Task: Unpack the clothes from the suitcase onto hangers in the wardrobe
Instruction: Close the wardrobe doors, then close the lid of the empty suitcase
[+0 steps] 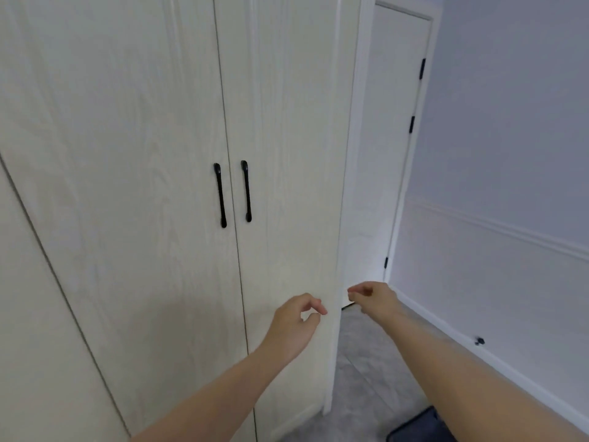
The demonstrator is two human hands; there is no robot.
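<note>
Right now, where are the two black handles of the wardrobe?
In the head view, the two black handles stand upright left of centre, one on each closed wardrobe door, flanking the seam.

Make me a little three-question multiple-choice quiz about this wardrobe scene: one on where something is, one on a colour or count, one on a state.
1. Where is the room door relative to the wardrobe?
A. To its right
B. To its left
C. Behind the camera

2. How many black handles show on the wardrobe doors?
A. One
B. Two
C. Four

3. What state are the wardrobe doors in?
A. Wide open
B. Removed
C. Closed

Answers:
1 A, the door stands past the wardrobe's right edge.
2 B, the left handle and the right handle flank the centre seam.
3 C, the panels meet flush, and the left hand and the right hand hold nothing.
</note>
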